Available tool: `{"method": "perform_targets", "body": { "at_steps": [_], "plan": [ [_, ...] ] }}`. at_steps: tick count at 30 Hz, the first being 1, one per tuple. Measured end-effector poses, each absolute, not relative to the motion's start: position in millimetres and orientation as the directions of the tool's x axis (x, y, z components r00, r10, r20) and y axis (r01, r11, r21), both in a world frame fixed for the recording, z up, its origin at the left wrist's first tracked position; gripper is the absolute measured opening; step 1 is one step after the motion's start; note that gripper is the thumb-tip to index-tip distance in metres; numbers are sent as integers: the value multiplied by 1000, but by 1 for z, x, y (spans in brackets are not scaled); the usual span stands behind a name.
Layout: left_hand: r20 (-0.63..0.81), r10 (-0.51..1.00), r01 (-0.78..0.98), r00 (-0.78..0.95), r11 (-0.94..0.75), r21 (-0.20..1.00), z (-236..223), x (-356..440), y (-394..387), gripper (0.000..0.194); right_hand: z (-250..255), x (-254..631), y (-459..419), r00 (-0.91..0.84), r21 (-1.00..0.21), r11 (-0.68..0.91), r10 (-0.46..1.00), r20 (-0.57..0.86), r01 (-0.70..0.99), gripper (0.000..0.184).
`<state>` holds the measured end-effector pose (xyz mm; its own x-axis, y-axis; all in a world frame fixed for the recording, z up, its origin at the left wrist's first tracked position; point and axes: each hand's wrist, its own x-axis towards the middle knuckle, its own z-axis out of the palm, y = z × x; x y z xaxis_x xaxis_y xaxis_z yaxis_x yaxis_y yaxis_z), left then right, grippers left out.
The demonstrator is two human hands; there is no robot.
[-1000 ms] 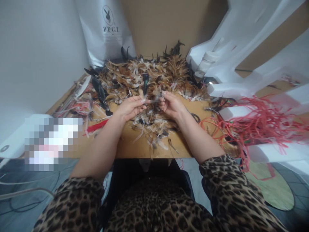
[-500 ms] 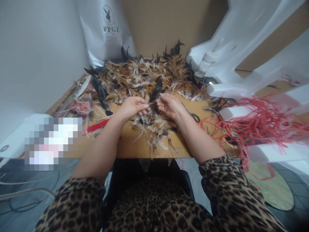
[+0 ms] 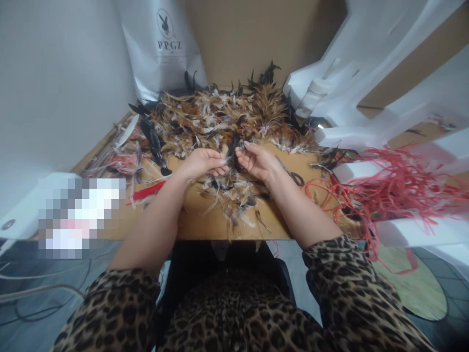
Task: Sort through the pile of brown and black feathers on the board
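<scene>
Over the table's middle, my left hand [image 3: 205, 162] is closed in a pinch on the lower end of a dark feather [image 3: 233, 143] that points away from me. Just right of it, my right hand [image 3: 258, 160] has thumb and forefinger pressed together, with the other fingers curled. A small greyish bit shows at those fingertips, too small to name. Below both hands lies a loose heap of brown and whitish feathers [image 3: 234, 193]. Behind them spreads a big pile of brown feathers [image 3: 212, 112] with some black ones.
Scissors [image 3: 296, 179] lie right of my right hand. Red strips [image 3: 403, 181] tangle at the right by white foam pieces [image 3: 361, 171]. At left are a long black feather [image 3: 152, 142] and a red bundle [image 3: 146, 192]. A plastic bottle [image 3: 313, 98] and silver bag [image 3: 164, 58] stand behind.
The dark feather between my hands has shifted lower and shows less of its length. My right fingertips have moved slightly left and closer to it. My left hand has barely moved.
</scene>
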<state>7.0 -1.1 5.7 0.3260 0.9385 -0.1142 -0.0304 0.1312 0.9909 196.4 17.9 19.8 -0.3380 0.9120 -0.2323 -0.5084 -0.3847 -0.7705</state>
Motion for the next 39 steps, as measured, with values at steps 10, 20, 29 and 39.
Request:
{"method": "perform_targets", "body": {
  "at_steps": [10, 20, 29, 39],
  "plan": [
    [-227, 908, -103, 353, 279, 955, 7, 2, 0, 19, 22, 195, 17, -307, -769, -376, 920, -243, -518, 12],
    [-256, 900, -90, 352, 305, 948, 8, 5, -1, 15, 21, 195, 17, -289, -767, -360, 928, -236, -531, 11],
    [-209, 912, 34, 354, 211, 977, 6, 6, -3, 17, 19, 194, 16, -322, -769, -342, 928, -187, -540, 13],
    [-116, 992, -289, 58, 128, 949, 10, -6, 8, 9, 15, 200, 24, -142, -794, -194, 980, -137, -576, 11]
  ]
}}
